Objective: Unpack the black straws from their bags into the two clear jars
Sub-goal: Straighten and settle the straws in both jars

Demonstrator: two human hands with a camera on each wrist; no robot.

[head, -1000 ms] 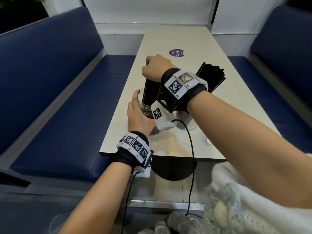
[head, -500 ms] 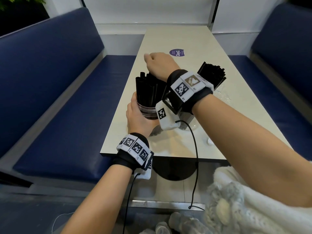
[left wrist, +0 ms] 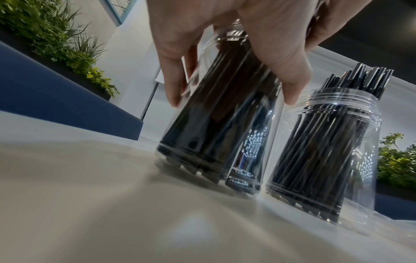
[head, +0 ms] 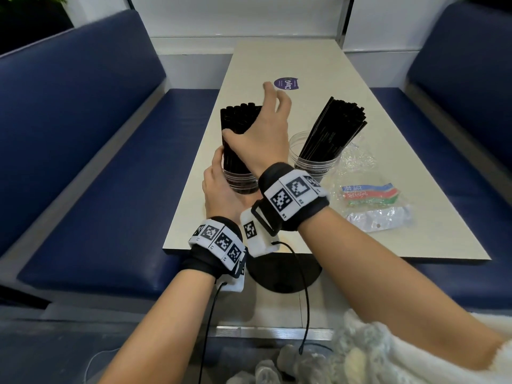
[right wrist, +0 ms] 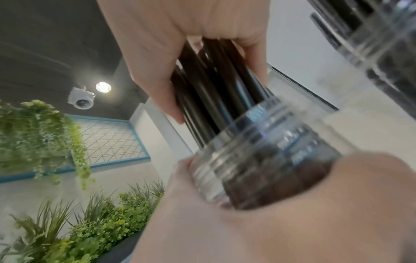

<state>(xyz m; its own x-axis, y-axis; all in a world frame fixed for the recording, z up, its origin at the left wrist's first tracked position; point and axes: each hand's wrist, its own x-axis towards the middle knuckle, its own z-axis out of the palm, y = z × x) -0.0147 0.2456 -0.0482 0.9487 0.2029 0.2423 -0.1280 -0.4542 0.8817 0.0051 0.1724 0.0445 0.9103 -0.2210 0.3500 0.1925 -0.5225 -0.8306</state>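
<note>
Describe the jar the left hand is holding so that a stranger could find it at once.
On the long beige table between the blue benches stand two clear jars of black straws. It is the left-hand jar, near the table's left edge, gripped by the left hand. Unlike the right jar, whose thin straws lean right, it holds thicker, upright straws that the right hand touches.

A round purple sticker [head: 287, 84] on the table [head: 318, 65] reads "ClayG"

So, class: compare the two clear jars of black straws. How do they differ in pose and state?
The left jar is gripped by the left hand; the right jar stands untouched. The left jar's straws are thick and upright, with the right hand on them; the right jar's straws are thin and lean right. Both jars are lidless.
</note>
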